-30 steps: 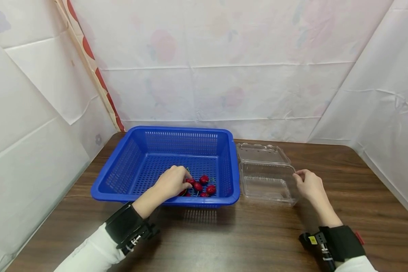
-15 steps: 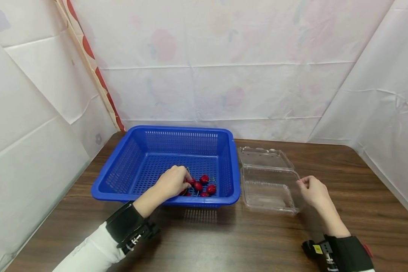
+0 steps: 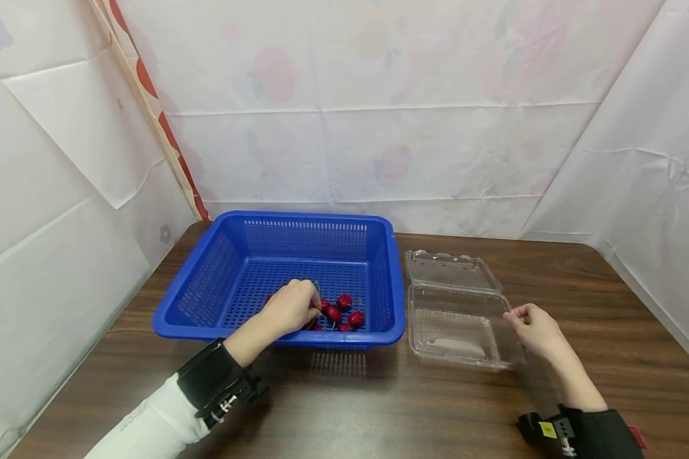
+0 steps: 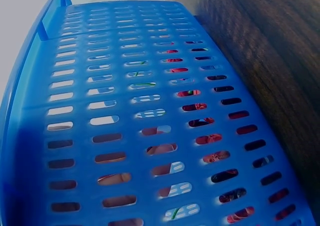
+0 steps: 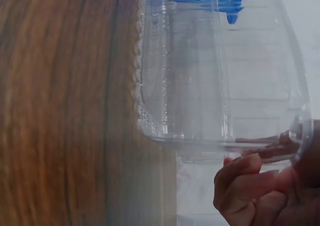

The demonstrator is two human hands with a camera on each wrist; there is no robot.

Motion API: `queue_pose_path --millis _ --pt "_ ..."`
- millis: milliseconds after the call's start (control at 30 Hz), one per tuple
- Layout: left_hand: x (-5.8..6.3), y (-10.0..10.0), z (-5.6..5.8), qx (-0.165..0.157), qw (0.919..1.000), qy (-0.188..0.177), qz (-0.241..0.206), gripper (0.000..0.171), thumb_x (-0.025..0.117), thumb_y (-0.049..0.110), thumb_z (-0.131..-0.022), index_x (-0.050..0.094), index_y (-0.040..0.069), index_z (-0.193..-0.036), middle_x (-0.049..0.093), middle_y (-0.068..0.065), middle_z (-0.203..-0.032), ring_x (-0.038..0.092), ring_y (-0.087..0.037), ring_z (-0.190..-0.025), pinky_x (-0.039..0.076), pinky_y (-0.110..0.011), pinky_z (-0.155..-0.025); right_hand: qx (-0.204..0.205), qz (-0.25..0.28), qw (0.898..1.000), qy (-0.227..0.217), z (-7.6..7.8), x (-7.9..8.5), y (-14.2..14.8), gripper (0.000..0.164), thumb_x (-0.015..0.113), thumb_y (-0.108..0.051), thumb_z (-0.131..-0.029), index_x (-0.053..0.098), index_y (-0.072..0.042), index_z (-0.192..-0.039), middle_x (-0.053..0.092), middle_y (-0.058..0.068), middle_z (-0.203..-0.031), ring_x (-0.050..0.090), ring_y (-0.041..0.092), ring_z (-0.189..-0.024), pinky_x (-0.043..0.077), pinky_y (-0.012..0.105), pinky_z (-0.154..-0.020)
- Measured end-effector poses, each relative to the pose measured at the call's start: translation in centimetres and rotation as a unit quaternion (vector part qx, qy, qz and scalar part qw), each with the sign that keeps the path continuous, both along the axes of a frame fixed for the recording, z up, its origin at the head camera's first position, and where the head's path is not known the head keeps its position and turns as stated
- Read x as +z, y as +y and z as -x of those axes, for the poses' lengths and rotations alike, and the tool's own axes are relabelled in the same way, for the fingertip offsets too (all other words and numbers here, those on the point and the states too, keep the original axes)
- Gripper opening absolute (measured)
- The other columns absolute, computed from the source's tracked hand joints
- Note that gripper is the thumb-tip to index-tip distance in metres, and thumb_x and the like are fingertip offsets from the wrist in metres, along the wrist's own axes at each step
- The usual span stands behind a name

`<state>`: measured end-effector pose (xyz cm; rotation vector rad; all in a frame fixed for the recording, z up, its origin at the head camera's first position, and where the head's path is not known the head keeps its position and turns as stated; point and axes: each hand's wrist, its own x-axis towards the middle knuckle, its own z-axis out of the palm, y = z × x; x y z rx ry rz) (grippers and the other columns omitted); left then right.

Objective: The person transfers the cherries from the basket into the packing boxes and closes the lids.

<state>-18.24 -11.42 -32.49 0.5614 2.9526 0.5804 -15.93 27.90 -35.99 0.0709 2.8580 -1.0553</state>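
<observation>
Inside the blue plastic basket (image 3: 387,280), my left hand (image 3: 289,307) reaches down at the near side with bent fingers among several red cherries (image 3: 333,313). Its fingertips are partly hidden, so whether they grip a cherry cannot be told. Through the slots of the basket wall (image 4: 120,95) in the left wrist view, bits of the hand and red fruit show. To the right, a clear plastic clamshell box (image 3: 450,322) lies with its lid (image 3: 453,271) folded back. My right hand (image 3: 538,328) pinches the box's right rim. In the right wrist view its fingers (image 5: 240,186) bend at the box edge.
Both containers stand on a dark wooden table (image 3: 356,408), the box just right of the basket. A pale printed sheet (image 3: 333,127) hangs behind, with more sheets on both sides. Bare table lies in front and at the right.
My right hand has drawn the clear box toward me and slightly right, a little away from the basket. The left hand has stayed almost still among the cherries.
</observation>
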Motion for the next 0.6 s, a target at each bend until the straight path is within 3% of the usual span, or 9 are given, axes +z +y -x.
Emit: queue_pose_path --millis 167,600 --pt "0.16 -0.03 -0.02 0.002 0.9999 -0.01 -0.007 0.005 0.066 0.003 -0.077 0.068 0.004 -0.073 0.061 -0.003 -0.067 0.056 -0.012 -0.056 0.048 -0.027 -0.055 0.011 0.039 0.999 -0.019 0.02 -0.07 0.24 0.031 0.04 -0.022 -0.095 0.04 0.009 -0.098 0.045 0.003 -0.057 0.044 0.014 -0.049 0.04 0.03 -0.046" --pt "0.62 -0.69 -0.26 0.009 0.9978 -0.029 -0.059 0.007 0.062 0.0 -0.079 0.067 0.0 -0.074 0.06 -0.003 -0.062 0.052 -0.009 -0.052 0.046 -0.025 -0.052 0.012 0.087 0.995 -0.044 0.41 -0.14 0.58 0.028 0.042 -0.02 -0.094 0.04 0.007 -0.096 0.044 0.001 -0.056 0.042 0.011 -0.047 0.04 0.026 -0.044"
